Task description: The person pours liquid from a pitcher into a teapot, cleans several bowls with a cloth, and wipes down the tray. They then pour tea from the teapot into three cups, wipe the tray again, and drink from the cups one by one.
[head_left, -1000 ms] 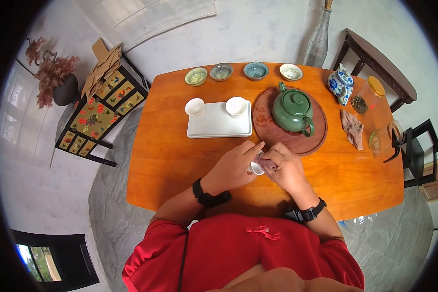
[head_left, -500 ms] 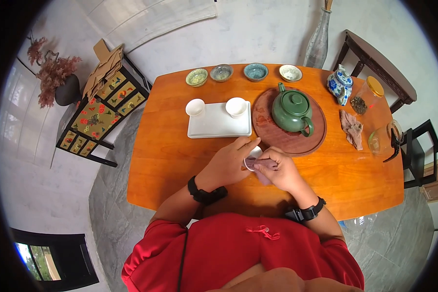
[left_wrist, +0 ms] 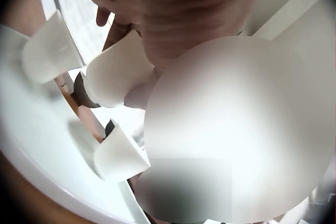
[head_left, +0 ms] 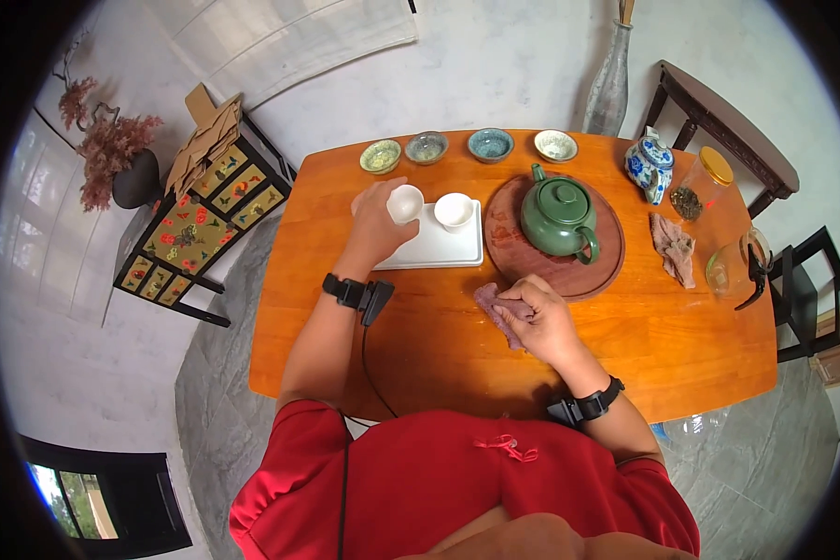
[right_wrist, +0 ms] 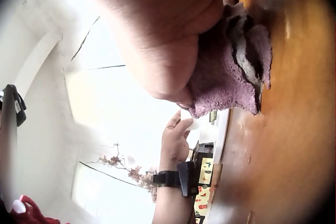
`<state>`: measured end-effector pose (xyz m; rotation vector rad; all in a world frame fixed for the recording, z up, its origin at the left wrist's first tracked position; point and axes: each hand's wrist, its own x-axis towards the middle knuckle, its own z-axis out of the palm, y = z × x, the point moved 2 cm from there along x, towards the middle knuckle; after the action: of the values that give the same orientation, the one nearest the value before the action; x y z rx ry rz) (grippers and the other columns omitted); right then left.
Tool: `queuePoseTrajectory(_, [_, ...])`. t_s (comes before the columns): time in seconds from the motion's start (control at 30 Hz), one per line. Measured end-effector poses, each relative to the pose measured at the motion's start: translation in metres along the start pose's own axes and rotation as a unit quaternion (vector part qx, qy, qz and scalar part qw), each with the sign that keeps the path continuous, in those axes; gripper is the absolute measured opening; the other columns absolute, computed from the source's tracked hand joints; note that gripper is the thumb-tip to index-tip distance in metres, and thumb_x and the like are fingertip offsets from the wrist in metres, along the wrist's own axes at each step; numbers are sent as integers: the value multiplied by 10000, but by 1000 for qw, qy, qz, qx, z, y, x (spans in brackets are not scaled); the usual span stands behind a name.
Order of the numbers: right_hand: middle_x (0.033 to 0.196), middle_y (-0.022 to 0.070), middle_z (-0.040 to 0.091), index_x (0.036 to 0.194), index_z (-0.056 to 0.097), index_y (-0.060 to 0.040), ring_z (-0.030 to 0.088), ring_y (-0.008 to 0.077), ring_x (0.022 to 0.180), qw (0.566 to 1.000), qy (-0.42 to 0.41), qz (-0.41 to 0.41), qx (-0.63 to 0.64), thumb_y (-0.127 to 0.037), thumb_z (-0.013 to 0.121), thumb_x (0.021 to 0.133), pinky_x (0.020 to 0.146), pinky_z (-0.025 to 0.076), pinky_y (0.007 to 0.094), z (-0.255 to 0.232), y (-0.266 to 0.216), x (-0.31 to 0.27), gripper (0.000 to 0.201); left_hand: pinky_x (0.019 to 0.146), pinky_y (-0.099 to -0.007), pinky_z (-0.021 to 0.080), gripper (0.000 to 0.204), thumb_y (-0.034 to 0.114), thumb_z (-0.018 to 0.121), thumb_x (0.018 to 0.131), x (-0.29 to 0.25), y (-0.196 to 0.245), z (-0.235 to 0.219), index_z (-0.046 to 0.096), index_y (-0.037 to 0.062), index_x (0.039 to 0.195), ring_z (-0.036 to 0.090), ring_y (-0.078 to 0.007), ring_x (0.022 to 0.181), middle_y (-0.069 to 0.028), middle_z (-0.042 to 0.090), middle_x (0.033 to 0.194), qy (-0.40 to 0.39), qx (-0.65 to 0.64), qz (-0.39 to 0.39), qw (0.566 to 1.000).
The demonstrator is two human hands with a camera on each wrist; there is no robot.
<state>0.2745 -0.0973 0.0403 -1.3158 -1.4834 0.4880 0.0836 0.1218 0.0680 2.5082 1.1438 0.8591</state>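
It looks like a tea room, in a home or a teahouse; I cannot tell which. Beneath the left hand (head_left: 375, 229) and right hand (head_left: 545, 323) stretches a glossy orange-brown wooden table (head_left: 439, 355). Just beyond the right hand, a round green lidded teapot (head_left: 560, 222) sits on a round reddish-brown wooden tray (head_left: 607, 266); farther off stand four small glazed bowls (head_left: 490, 145). Well left of the left hand are a black-framed cabinet with gold, flower-painted drawers (head_left: 189, 235) and a dark round vase of reddish branches (head_left: 136, 181).
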Motion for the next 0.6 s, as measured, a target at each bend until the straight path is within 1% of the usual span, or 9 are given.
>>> queuePoseTrajectory(0.03, [812, 80, 536, 858, 618, -15, 583, 184, 513, 1000, -1, -6, -8, -10, 700, 789, 445, 467, 302, 0, 0, 0, 107, 1058, -438, 280, 584, 202, 755, 677, 1, -2, 2, 555, 100, 1215, 506, -287, 1139, -111, 583, 1151, 1, 0, 0, 1000])
queuePoseTrajectory(0.1, [813, 80, 536, 859, 618, -17, 585, 187, 511, 1000, 4, -23, -13, -12, 699, 790, 444, 469, 304, 1, 3, 1, 106, 1117, -492, 145, 578, 276, 760, 669, 1, -6, 9, 572, 114, 1191, 484, -267, 1197, -98, 581, 1179, -27, 49, -2, 998])
queuePoseTrajectory(0.13, [813, 80, 536, 859, 618, -20, 587, 189, 509, 999, 9, -39, -17, -14, 699, 792, 443, 470, 306, 1, 4, 1, 105, 1117, -492, 145, 578, 276, 760, 669, 1, -9, 12, 572, 114, 1191, 484, -267, 1197, -98, 581, 1179, -27, 49, -2, 998])
queuePoseTrajectory(0.2, [813, 82, 539, 860, 619, -21, 590, 195, 515, 1000, 2, -20, -11, -18, 701, 790, 451, 473, 309, 1, 1, 1, 107, 1130, -527, 35, 565, 305, 767, 659, 2, -15, 19, 590, 124, 1164, 450, -261, 1254, -91, 578, 1204, -33, 86, 5, 996])
queuePoseTrajectory(0.27, [813, 84, 541, 860, 620, -23, 593, 201, 521, 1000, -4, 0, -5, -21, 702, 789, 459, 476, 312, 0, 1, 1, 109, 1130, -529, 31, 559, 312, 765, 661, 2, -15, 20, 595, 124, 1158, 438, -259, 1269, -90, 576, 1209, -46, 85, 1, 995])
queuePoseTrajectory(0.3, [815, 85, 543, 861, 622, -23, 595, 202, 524, 1000, -4, -2, -5, -21, 702, 789, 462, 478, 313, 0, 1, 1, 107, 1130, -532, 27, 553, 319, 763, 663, 2, -15, 21, 599, 123, 1153, 427, -256, 1283, -89, 575, 1215, -59, 84, -4, 995])
queuePoseTrajectory(0.43, [825, 83, 544, 865, 627, -23, 596, 197, 521, 1000, -4, -13, -16, -17, 696, 794, 455, 476, 307, 1, 4, 0, 100, 1129, -537, 16, 539, 331, 755, 672, 5, -19, 24, 604, 135, 1151, 424, -253, 1287, -84, 573, 1226, -62, 94, -3, 994])
queuePoseTrajectory(0.57, [823, 82, 543, 872, 630, -24, 597, 193, 520, 999, 4, -29, -15, -24, 700, 793, 450, 476, 304, 2, 7, 0, 105, 1126, -548, 7, 532, 348, 751, 677, 7, -17, 22, 607, 154, 1151, 421, -247, 1291, -75, 570, 1246, -92, 96, -8, 991])
queuePoseTrajectory(0.6, [824, 84, 544, 873, 631, -24, 599, 198, 529, 1000, -4, -7, -5, -27, 705, 788, 457, 479, 306, 2, 4, 0, 113, 1125, -552, 6, 529, 351, 752, 677, 7, -16, 22, 610, 159, 1148, 420, -245, 1293, -73, 569, 1250, -101, 95, -10, 990])
